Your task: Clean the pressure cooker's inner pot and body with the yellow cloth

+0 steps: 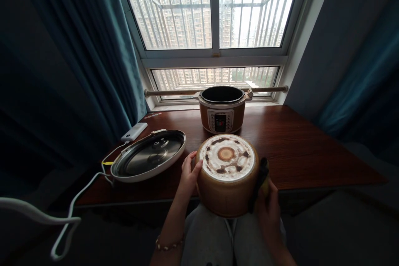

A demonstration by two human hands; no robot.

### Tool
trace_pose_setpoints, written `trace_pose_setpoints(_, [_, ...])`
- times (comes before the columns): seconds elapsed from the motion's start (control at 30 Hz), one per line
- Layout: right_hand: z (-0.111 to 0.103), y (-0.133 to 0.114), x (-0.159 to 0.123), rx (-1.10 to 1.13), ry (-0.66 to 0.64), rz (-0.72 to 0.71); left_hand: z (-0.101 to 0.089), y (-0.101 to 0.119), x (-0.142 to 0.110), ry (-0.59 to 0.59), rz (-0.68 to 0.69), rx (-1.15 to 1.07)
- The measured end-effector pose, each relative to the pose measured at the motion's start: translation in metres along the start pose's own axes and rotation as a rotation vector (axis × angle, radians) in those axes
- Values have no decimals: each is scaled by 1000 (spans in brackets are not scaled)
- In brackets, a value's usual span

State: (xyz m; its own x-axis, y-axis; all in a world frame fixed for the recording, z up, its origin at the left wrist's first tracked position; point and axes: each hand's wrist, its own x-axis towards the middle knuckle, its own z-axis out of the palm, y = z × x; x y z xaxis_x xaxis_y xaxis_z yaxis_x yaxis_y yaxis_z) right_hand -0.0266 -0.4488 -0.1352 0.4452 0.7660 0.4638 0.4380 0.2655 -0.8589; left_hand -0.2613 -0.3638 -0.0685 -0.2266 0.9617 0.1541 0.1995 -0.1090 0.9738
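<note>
Lower centre: left hand (189, 171) grips base-up pot (226, 193), right hand (270, 203) its dark handle (262, 176). A left-hand slip could tip it.

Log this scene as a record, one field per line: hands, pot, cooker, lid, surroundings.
Left hand: grips the left side of the brown pot, thumb near its base
Right hand: at the pot's dark handle; exact grip hard to see
Pot: upturned, pale base stained dark, held at the table's near edge
Cooker: electric multicooker, open, on the wooden table before the window
Lid: cooker lid, inner side up, left of the pot
Beyond the lid: white device, likely a power bank, cable attached
</note>
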Motion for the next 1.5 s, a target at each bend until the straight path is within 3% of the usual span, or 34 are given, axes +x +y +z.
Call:
trace_pose_setpoints(0.1, [1, -3, -31, -145, 55, -172, 0, 0, 0, 8, 3, 6])
trace_pose_setpoints(0.2, [2, -7, -45, -224, 37, -418, 0, 1, 0, 14, 12, 14])
trace_pose_setpoints(0.4, [10, -40, -39, -273, -191, -866, 0, 2, -1, 1, 14, 12])
trace_pose_setpoints(0.47, [18, -52, -37, -300, -267, -951, -1, 1, -1, -6, 12, 8])
trace_pose_setpoints(0.57, [32, -63, -40, -325, -281, -1015, -1, 1, -1, -5, 8, 4])
trace_pose_setpoints(0.7, [36, -68, -44, -307, -259, -1000, 1, 4, -2, -28, 8, 3])
trace_pose_setpoints(0.83, [23, -74, -40, -248, -208, -979, -5, 14, -12, -31, -37, -19])
trace_pose_setpoints(0.93, [15, -82, -30, -214, -119, -921, -16, 29, -38, 36, -27, 25])
trace_pose_setpoints(1.07, [22, -101, -16, -270, -125, -856, -21, 50, -93, 173, 195, 194])
trace_pose_setpoints(1.2, [34, -128, -4, -239, -213, -814, -3, 51, -128, 168, 340, 274])
trace_pose_setpoints(1.33, [22, -144, 16, -44, -492, -677, 14, 35, -125, 88, 265, 220])
trace_pose_setpoints(1.37, [17, -142, 23, 4, -508, -634, 17, 32, -122, 83, 244, 235])
trace_pose_setpoints(1.4, [12, -138, 30, 36, -465, -595, 20, 30, -119, 85, 229, 266])
trace_pose_setpoints(1.5, [2, -115, 45, -22, -164, -501, 29, 29, -115, 131, 235, 421])
